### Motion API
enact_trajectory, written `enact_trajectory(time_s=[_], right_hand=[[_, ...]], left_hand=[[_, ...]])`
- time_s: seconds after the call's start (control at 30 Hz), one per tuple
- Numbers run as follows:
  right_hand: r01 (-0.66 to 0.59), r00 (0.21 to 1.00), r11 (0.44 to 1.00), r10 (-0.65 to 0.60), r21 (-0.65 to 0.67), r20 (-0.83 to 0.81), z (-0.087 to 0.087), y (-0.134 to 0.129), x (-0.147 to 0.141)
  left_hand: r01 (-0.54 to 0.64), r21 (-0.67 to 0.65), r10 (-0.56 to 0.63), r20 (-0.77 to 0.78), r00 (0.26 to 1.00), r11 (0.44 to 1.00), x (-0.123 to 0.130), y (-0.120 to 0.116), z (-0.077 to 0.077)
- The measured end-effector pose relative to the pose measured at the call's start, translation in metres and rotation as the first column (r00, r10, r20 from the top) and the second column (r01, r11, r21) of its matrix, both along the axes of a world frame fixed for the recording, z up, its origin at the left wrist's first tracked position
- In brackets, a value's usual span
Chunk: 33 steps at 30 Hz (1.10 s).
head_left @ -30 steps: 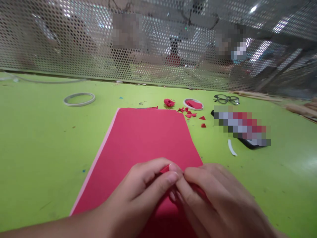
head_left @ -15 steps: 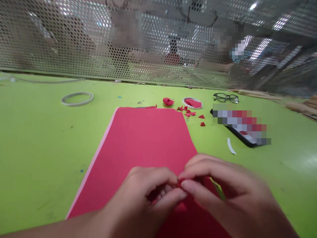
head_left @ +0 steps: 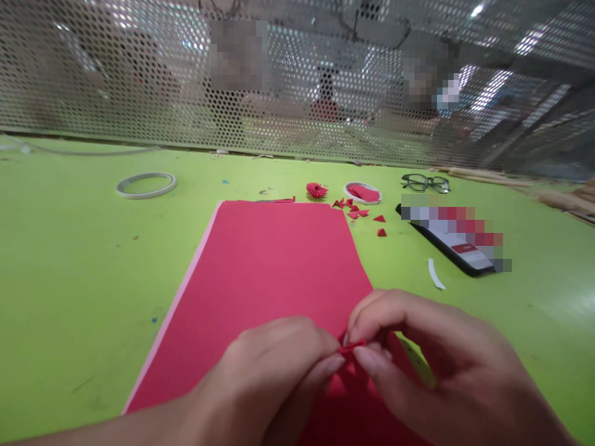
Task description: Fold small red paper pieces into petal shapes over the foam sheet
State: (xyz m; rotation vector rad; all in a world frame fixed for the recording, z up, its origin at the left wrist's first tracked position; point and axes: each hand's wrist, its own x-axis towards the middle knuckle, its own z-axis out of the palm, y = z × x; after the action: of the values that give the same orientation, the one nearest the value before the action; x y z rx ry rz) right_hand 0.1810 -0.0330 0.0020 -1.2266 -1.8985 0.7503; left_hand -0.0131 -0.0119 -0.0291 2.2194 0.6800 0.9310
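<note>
A small folded piece of red paper [head_left: 353,346] is pinched between both hands, low over a large red paper sheet [head_left: 279,260]. My left hand [head_left: 274,365] is closed, with its thumb and fingertips on the left end of the piece. My right hand [head_left: 418,347] grips the other end between thumb and forefinger. Past the sheet's far edge stands a round pleated red paper piece [head_left: 317,190]. Several small folded red triangles [head_left: 354,209] lie beside the sheet's far right corner. A white ring [head_left: 362,192] has flat red paper pieces in it.
A white tape ring [head_left: 146,186] lies at the far left of the green table [head_left: 83,260]. At the right are glasses [head_left: 426,183], a phone [head_left: 446,241] and a white paper strip [head_left: 436,274]. A perforated metal screen [head_left: 288,93] borders the back, with people behind it.
My fingers have shifted on the small red piece, and more of it shows between them. The left hand has turned slightly, with its knuckles more on top. The things on the table stay put.
</note>
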Motion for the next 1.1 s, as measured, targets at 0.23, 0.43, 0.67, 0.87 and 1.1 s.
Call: enact_trajectory(time_s=[0.23, 0.43, 0.67, 0.87, 1.1], right_hand=[[-0.026, 0.989, 0.998, 0.017, -0.061, -0.147, 0.0003, -0.0034, -0.0005], [-0.043, 0.963, 0.987, 0.000, -0.156, -0.269, -0.0015, -0.0042, 0.0010], [-0.075, 0.997, 0.997, 0.075, -0.035, 0.024, -0.0015, -0.0037, 0.0006], [-0.176, 0.984, 0.981, 0.177, 0.078, -0.003, -0.0059, -0.0067, -0.0033], [-0.165, 0.984, 0.984, 0.160, 0.072, 0.074, -0.0007, -0.0062, -0.0002]], left_hand=[[-0.140, 0.050, 0.138, 0.040, 0.990, 0.989, 0.0017, -0.0011, -0.0017], [-0.020, -0.069, 0.027, 0.104, 0.994, 0.997, -0.0009, 0.0011, 0.0037], [0.039, -0.220, 0.004, 0.193, 0.981, 0.975, -0.0048, -0.0013, 0.0062], [0.033, -0.227, 0.005, 0.165, 0.986, 0.973, -0.0011, -0.0012, 0.0053], [0.036, -0.081, -0.023, 0.155, 0.988, 0.996, -0.0037, -0.0010, 0.0005]])
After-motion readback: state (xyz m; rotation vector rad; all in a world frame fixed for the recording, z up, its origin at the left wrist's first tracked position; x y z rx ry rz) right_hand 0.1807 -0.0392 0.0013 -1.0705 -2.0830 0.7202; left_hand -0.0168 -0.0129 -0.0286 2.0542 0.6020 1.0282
